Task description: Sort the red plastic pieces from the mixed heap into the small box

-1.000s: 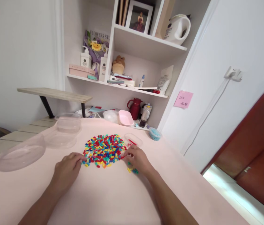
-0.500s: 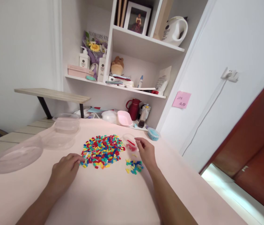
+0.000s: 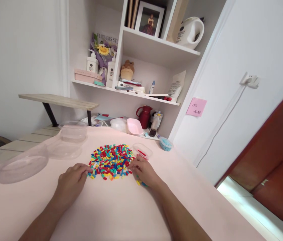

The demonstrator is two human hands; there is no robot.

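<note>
A wide pile of small coloured bricks (image 3: 111,160), red, yellow, blue, green and a few white, lies on the pink tabletop. At the pile's left edge rests my left hand (image 3: 73,177), its fingers curled together by a few bricks; what its fingertips hold, if anything, is hidden. My right hand (image 3: 145,171) reaches to the pile's right edge with thumb and fingers brought close together. Whatever sits between those tips is too small to name. Just behind it stands a clear plastic tub (image 3: 146,151) with red bricks inside. A smaller heap of bricks (image 3: 138,182) is mostly covered by my right hand.
Clear empty-looking containers (image 3: 21,167) stand on the left. A tub of light blue bits (image 3: 166,144) is at the back right. Behind are a pink tray (image 3: 134,127), a red jug (image 3: 144,117) and a bottle (image 3: 154,125). A wooden riser (image 3: 58,101) stands back left.
My right hand has moved left and toward me, from beside the clear tub to the pile's right edge, now covering the smaller heap. My left hand has stayed about where it was.
</note>
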